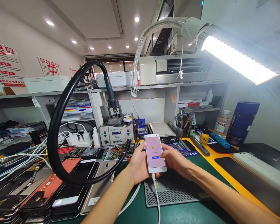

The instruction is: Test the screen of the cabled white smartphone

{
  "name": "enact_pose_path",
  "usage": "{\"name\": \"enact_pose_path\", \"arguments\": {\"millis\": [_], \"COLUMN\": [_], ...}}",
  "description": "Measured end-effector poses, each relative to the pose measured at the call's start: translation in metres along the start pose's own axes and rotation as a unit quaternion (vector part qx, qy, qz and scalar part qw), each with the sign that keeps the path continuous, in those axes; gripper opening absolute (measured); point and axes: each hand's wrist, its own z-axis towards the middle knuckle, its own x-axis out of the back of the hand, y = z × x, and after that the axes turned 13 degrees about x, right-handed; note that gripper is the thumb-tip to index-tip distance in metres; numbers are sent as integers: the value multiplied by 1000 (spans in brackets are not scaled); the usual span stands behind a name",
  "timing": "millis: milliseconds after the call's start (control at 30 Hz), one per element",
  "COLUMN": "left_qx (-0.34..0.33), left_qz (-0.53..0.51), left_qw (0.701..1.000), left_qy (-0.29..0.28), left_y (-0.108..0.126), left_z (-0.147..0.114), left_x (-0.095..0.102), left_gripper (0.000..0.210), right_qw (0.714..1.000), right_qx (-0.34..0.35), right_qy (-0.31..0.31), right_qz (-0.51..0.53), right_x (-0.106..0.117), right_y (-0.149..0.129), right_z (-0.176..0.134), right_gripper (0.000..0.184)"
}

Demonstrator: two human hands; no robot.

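Note:
A white smartphone (155,158) is held upright, tilted back, over the bench in front of me. Its lit screen is pale pink, with a yellow icon and a blue button. My left hand (139,165) is closed round the phone's left side and back. From the right, my right hand (174,158) grips the phone's edge, its thumb over the screen near the blue button; its other fingers are partly hidden behind the phone. A white charging cable (156,193) is plugged into the phone's bottom end. Beneath lies a grey perforated repair mat (177,197).
Stacked phones and phone parts (67,186) cover the left side. A thick black hose (51,133) loops from the hot-air station (116,133). A bright lamp (238,59) hangs at upper right. Bottles (222,124), tools and a dark slab-like device (245,174) lie on the right.

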Motion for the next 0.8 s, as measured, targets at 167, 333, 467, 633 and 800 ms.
{"name": "enact_pose_path", "arguments": {"millis": [167, 333, 467, 633, 800], "left_qx": [-2, 14, 9, 6, -1], "left_qz": [-2, 1, -7, -6, -2], "left_qw": [1000, 1000, 1000, 1000, 1000], "left_qy": [1, -1, -1, -6, -6], "left_y": [0, 1, 1, 0, -1], "left_z": [-1, -1, -1, -1, 1], "left_x": [0, -1, -1, -1, -1], "left_gripper": [51, 54, 52, 52, 54], "right_qw": [1000, 1000, 999, 999, 1000], "right_qx": [-5, -5, -7, -1, -3], "right_qy": [1, -1, -8, -13, 7], "right_qz": [7, 26, 39, 46, 10], "right_x": [2, 3, 1, -1, -1], "right_y": [1, 1, -3, -4, -4], "right_z": [1, 2, 2, 2, 1], "right_gripper": [58, 57, 48, 43, 43]}}
